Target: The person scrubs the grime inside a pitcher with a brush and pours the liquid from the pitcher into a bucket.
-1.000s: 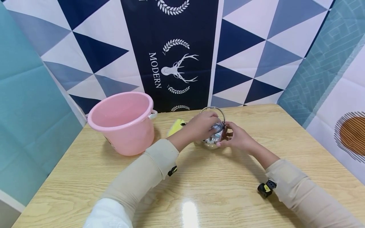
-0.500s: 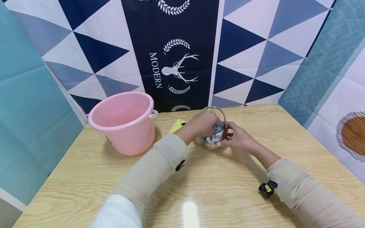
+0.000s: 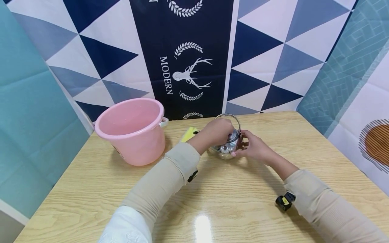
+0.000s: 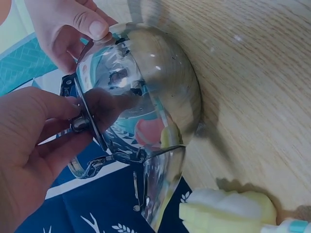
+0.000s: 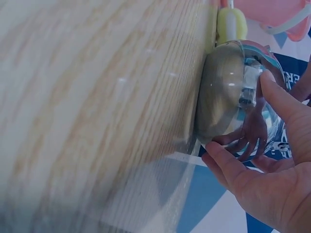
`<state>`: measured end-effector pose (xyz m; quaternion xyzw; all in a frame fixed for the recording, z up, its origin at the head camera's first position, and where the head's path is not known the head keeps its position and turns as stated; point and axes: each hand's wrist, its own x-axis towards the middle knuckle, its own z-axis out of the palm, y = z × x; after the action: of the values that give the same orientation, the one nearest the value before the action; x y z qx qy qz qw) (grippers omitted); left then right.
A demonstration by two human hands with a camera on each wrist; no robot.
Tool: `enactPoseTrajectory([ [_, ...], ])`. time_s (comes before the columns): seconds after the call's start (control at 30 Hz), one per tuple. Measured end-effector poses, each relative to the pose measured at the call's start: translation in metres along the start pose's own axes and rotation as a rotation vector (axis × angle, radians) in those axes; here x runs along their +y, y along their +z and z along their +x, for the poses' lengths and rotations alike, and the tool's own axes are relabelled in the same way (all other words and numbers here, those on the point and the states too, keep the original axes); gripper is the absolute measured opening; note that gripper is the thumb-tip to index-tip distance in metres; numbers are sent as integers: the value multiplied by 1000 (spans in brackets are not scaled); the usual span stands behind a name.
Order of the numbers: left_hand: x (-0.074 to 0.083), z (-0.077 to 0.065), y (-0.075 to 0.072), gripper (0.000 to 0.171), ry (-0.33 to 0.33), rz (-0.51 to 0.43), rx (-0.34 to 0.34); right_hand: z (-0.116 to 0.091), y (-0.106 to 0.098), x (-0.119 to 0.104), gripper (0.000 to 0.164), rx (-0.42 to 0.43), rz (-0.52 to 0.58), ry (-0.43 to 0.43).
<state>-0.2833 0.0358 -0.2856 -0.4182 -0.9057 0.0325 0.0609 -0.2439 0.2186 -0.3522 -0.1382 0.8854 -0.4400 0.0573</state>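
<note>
Two hands of mine are on the shiny metal kettle (image 3: 224,156), which sits on the wood-grain table (image 3: 243,206) to the right of the pink bucket (image 3: 139,148). My left hand (image 4: 26,145), the nearer one to the bucket, pinches the small knob (image 4: 78,124) of the kettle's lid, thumb and fingertips drawn together around it; I cannot tell whether the lid is fully seated. My right hand (image 5: 272,184), farther to the right of the bucket, grips the kettle's rounded side, thumb and fingers parted by the curve of the metal and their tips touching it. The arched carrying handle (image 3: 240,126) stands upright over the kettle. A yellow and white sponge-like thing (image 4: 228,209) lies between the bucket and the kettle, partly hidden by my left arm in the head view. Behind the bucket hangs a cloth (image 3: 120,57) printed with blue and white triangles.
</note>
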Motion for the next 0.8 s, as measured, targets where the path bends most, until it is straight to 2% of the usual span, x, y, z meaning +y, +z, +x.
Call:
enactPoseTrajectory([
  [0.53,4,-4,-11,16,-4,30,26,0,0,1,94,-14,16,-3],
  [0.8,4,-9,-17,18,24,55,47,0,1,1,92,-14,28,-18],
])
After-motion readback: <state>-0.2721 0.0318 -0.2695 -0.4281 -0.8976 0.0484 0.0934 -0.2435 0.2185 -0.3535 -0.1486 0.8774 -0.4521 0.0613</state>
